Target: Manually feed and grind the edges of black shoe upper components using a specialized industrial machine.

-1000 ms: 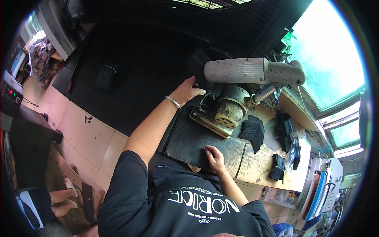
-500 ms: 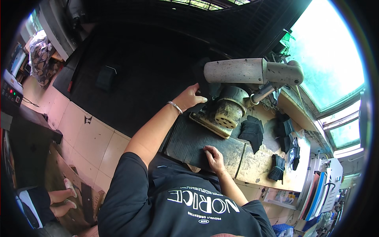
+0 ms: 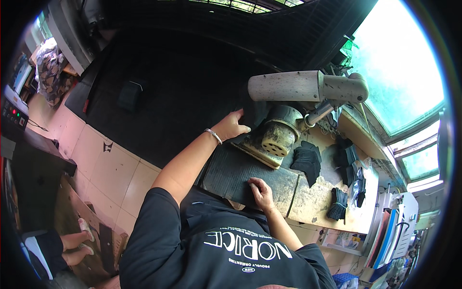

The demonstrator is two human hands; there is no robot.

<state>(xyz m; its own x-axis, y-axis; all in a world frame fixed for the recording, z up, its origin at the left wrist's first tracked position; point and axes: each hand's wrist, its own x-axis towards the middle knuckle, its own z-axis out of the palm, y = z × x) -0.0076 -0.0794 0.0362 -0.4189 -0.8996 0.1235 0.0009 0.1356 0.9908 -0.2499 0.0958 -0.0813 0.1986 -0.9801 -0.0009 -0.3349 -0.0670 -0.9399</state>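
My left hand (image 3: 231, 126), with a bracelet on the wrist, reaches forward and closes its fingers on a black piece of material (image 3: 250, 111) at the left side of a worn grey-and-yellow machine (image 3: 279, 137). The machine's long cylindrical arm (image 3: 288, 85) runs above it. My right hand (image 3: 262, 190) rests palm down, fingers slightly bent, on the dark mat (image 3: 231, 168) covering the near part of the wooden worktable (image 3: 313, 204). It holds nothing.
Stacks of black cut pieces (image 3: 308, 159) and a tied black bundle (image 3: 337, 202) lie on the table to the right of the machine. A bright window (image 3: 399, 72) is beyond. A tiled floor (image 3: 110, 168) lies left, with another person's feet (image 3: 82, 236) and a control box (image 3: 12, 113).
My left hand has drawn back slightly toward me along the machine's left side, still on the black piece. My right hand has stayed on the mat.
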